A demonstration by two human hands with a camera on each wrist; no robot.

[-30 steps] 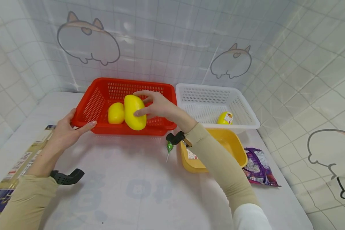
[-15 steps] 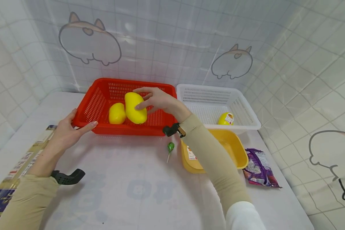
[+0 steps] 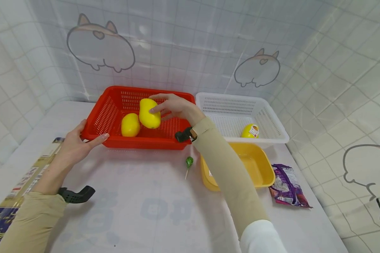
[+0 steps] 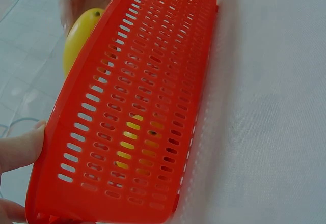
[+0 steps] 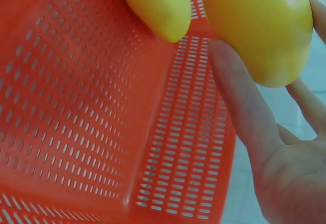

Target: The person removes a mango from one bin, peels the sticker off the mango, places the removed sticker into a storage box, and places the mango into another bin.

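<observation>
Head view shows the table as the bearing surface, with the red basket at its 11 o'clock. Your left hand braces the basket's near-left corner, fingers straight along the front rim and thumb on the left wall. It clamps nothing, so the basket may slide if it takes a knock from the right.

Your right hand is inside the basket, curled round the larger mango. In the right wrist view the fingertips carry most of the load and the palm stands off the fruit. Judgement: this is a light grip on a smooth, rounded skin. If you relax it at this height, the larger mango could drop and roll.

The smaller mango lies on the basket floor at 8 o'clock from the held fruit, close beside it. Whether the two touch cannot be told. Setting down too far left risks striking it and bruising both.

The white basket stands at 3 o'clock from the red one, with a labelled yellow fruit in its near corner. The yellow tub sits under your right forearm; a low withdrawal could catch its rim.

The purple packet lies at the tub's 3 o'clock. The lollipop lies just off the tub's left edge, where a dragging sleeve could sweep it.
</observation>
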